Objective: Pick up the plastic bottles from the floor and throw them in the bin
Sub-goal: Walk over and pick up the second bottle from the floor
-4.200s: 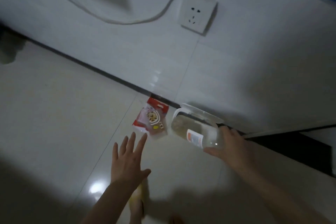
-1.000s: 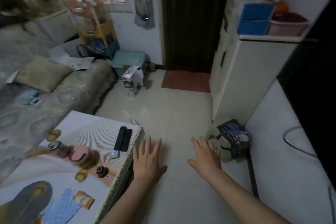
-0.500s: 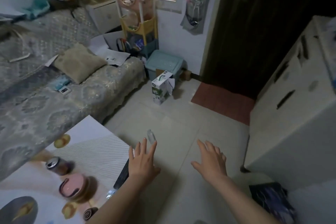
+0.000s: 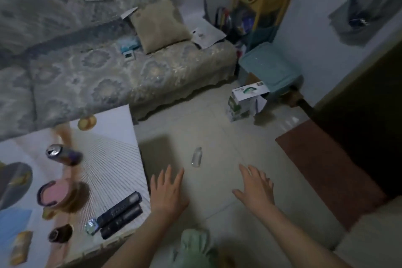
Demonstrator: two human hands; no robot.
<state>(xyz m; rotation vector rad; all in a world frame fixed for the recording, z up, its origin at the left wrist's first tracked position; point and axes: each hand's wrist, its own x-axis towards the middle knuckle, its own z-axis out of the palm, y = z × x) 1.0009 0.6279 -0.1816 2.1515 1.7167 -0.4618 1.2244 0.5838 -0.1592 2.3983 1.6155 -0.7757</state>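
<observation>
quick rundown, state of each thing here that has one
left hand: open, empty
right hand: open, empty
plastic bottle: lying on the floor, not yet picked up
can: on the table, top opened
two remotes: lying side by side at the table edge
carton: on the floor, flap open
cushion: on the sofa

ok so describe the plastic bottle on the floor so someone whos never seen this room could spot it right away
Start at the low white table on the left and look to the bare tiled floor just right of it. The plastic bottle lies there alone, ahead of the open left hand and right hand. It is small, clear and unlabelled, unlike the printed white carton farther off.
</observation>
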